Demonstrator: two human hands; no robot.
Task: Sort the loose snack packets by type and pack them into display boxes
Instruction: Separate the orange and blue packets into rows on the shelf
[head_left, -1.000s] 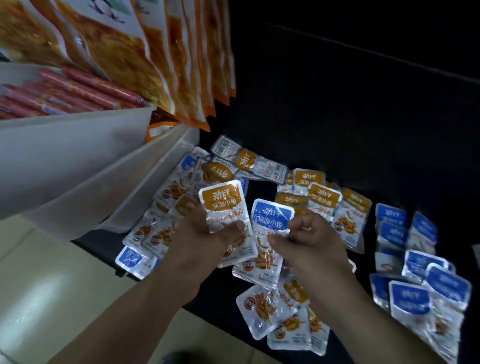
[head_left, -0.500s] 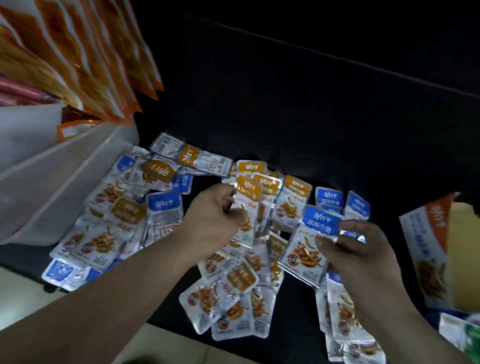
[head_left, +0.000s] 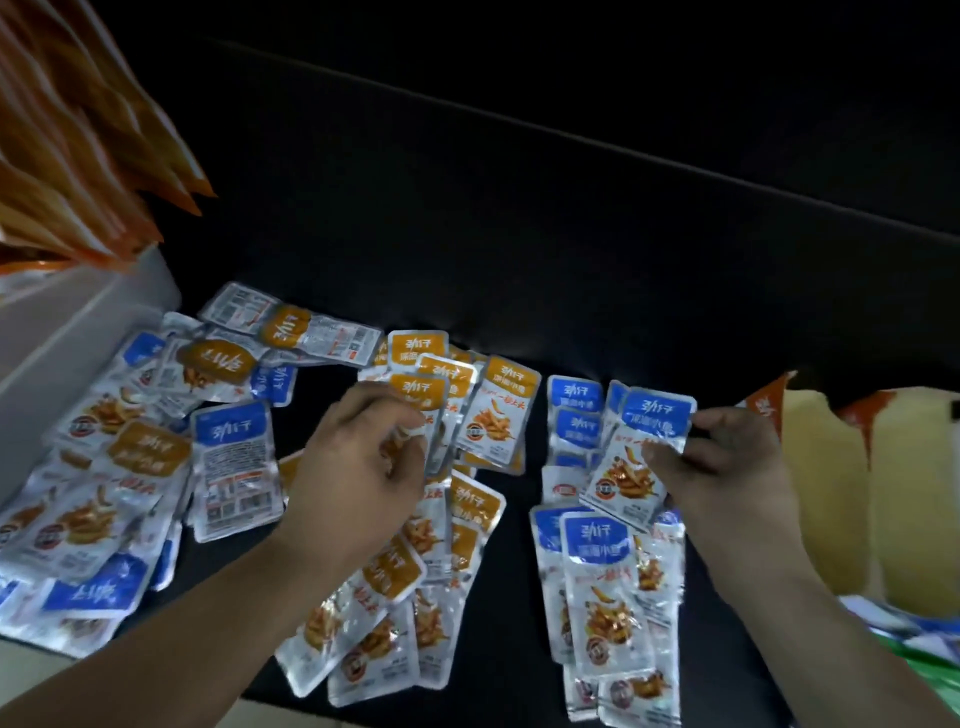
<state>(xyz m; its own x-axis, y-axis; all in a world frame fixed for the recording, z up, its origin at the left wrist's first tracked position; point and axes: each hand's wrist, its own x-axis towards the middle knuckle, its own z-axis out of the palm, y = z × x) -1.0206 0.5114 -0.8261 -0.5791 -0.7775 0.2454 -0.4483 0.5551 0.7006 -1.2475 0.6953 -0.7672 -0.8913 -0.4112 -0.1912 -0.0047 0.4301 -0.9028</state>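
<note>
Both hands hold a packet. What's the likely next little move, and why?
Probably the right hand lays its blue-topped packet on the blue pile just below it, since blue tops are gathered on that side and orange ones lie by the left hand, which grips an orange-topped packet.

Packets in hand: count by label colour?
Orange-label packet, pinched by left hand: 1
Blue-label packet, held by right hand: 1
Total: 2
</note>
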